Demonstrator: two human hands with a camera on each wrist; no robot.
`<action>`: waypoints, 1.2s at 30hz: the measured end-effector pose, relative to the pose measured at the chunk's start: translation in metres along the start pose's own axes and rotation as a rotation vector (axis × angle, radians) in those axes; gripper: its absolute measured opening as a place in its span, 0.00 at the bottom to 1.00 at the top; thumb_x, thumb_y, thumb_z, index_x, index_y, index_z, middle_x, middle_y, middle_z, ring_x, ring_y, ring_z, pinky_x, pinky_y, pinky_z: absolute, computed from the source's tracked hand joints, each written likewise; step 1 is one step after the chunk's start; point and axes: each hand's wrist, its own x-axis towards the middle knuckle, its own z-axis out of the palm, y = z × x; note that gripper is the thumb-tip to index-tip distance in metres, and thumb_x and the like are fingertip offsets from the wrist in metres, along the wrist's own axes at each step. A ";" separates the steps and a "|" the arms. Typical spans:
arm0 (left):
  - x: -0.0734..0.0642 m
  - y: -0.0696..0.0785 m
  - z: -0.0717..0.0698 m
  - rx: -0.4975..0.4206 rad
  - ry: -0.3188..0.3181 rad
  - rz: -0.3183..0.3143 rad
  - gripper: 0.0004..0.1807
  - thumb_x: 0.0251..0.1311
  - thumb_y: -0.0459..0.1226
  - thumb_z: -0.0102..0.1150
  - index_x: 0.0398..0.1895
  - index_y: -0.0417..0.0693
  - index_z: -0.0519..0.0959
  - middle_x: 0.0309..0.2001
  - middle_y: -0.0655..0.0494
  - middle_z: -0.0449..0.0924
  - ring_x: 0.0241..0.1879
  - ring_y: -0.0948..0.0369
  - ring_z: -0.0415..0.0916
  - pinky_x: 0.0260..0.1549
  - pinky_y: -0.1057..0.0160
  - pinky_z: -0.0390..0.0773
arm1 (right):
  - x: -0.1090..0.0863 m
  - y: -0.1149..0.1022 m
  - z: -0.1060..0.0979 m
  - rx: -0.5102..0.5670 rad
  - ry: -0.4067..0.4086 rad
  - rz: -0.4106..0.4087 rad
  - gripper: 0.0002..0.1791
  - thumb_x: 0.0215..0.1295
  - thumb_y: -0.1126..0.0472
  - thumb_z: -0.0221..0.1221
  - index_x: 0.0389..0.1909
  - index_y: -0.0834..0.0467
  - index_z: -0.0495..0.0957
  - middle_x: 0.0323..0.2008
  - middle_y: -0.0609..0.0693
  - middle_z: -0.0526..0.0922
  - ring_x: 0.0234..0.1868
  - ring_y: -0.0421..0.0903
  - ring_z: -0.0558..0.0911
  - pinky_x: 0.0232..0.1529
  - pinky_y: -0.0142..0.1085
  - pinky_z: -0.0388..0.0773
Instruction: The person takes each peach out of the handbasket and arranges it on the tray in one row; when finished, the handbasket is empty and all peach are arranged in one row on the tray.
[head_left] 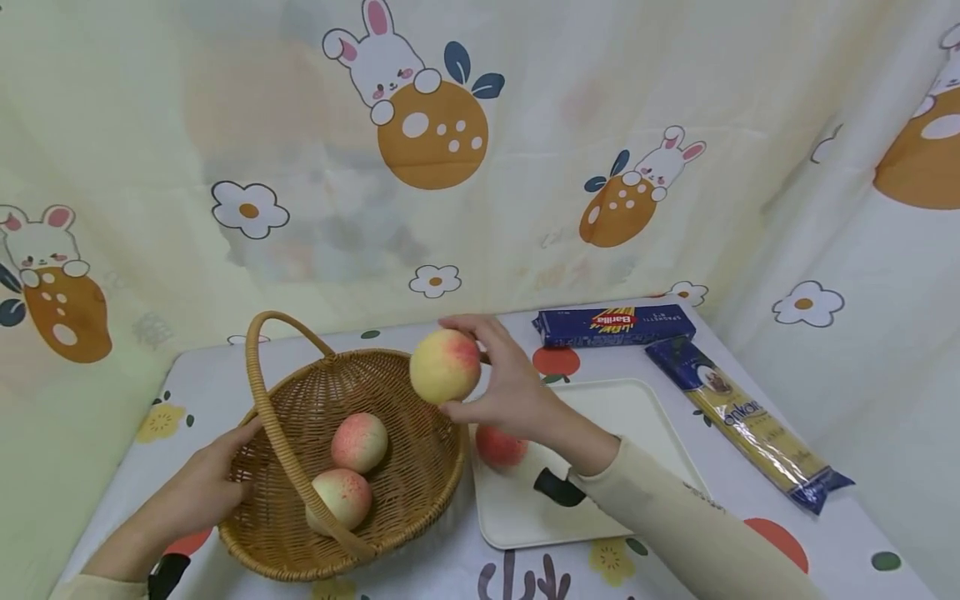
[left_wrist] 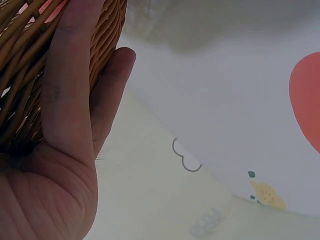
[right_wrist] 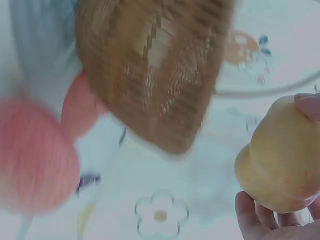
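Observation:
My left hand (head_left: pixel 206 483) grips the near-left side of a brown wicker basket (head_left: pixel 296 408), thumb at the rim; in the left wrist view its fingers (left_wrist: pixel 70 95) lie against the weave. Two pink-and-cream peaches (head_left: pixel 360 442) sit inside, one partly behind the arched handle (head_left: pixel 262 400). Above the basket's right rim, my right hand (head_left: pixel 517 387) holds a yellow peach with a red blush (head_left: pixel 442 367) between thumb and fingers. The right wrist view shows its yellow side (right_wrist: pixel 285 155). Below that hand, a red peach (head_left: pixel 501 447) lies at the left of a white tray (head_left: pixel 607 408).
A blue spaghetti box (head_left: pixel 615 325) lies behind the tray. Right of it, a blue-and-yellow pasta packet (head_left: pixel 742 425) lies slanted. A printed curtain (head_left: pixel 525 167) hangs behind the table, and the patterned tablecloth (head_left: pixel 420 567) runs under everything.

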 end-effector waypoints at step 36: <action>0.000 0.002 0.001 0.015 0.009 -0.012 0.50 0.46 0.21 0.57 0.78 0.31 0.52 0.70 0.22 0.57 0.66 0.27 0.59 0.55 0.30 0.70 | -0.097 0.116 -0.057 -0.310 -0.173 0.260 0.49 0.33 0.65 0.82 0.63 0.50 0.72 0.60 0.46 0.73 0.61 0.49 0.74 0.63 0.53 0.70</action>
